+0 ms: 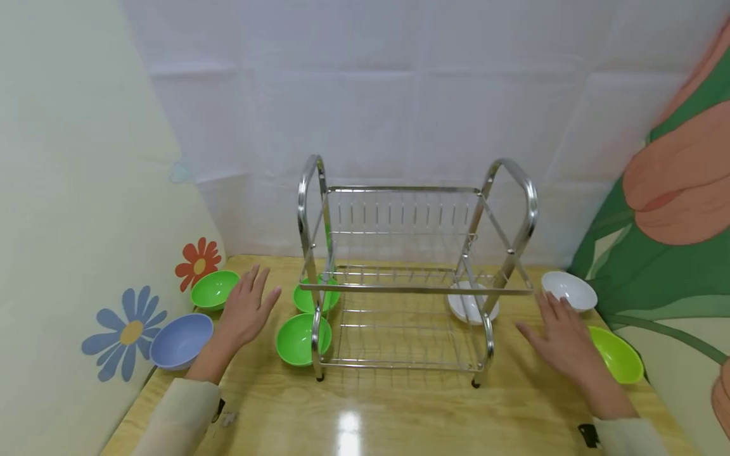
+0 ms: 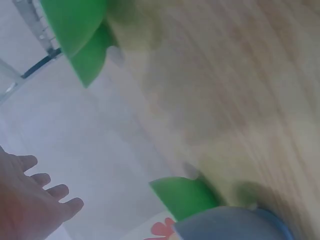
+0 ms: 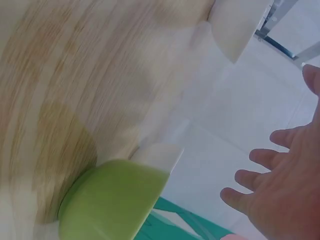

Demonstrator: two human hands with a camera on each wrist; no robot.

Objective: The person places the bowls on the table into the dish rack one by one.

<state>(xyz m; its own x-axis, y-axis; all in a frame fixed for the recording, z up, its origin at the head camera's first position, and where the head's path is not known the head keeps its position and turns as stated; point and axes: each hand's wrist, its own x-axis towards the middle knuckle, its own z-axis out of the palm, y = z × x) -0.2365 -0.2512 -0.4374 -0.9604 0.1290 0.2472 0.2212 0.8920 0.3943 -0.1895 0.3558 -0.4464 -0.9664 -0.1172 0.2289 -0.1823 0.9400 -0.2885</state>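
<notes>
The blue bowl (image 1: pixel 181 342) and the outer green bowl (image 1: pixel 213 290) rest on the table (image 1: pixel 399 411) near the left hand (image 1: pixel 245 310): fingers extended, gripping nothing. The left wrist view crops the blue bowl. The right hand (image 1: pixel 561 342), fingers likewise extended and unloaded, overlaps the rims of the outer white bowl (image 1: pixel 570 290) and lime bowl (image 1: pixel 620 358). Between the hands stands the dish rack (image 1: pixel 416 289); its frame partly obscures two green bowls (image 1: pixel 296 339) and the inner white bowl (image 1: pixel 469 310). Both sleeves (image 1: pixel 181 405) are cut off.
</notes>
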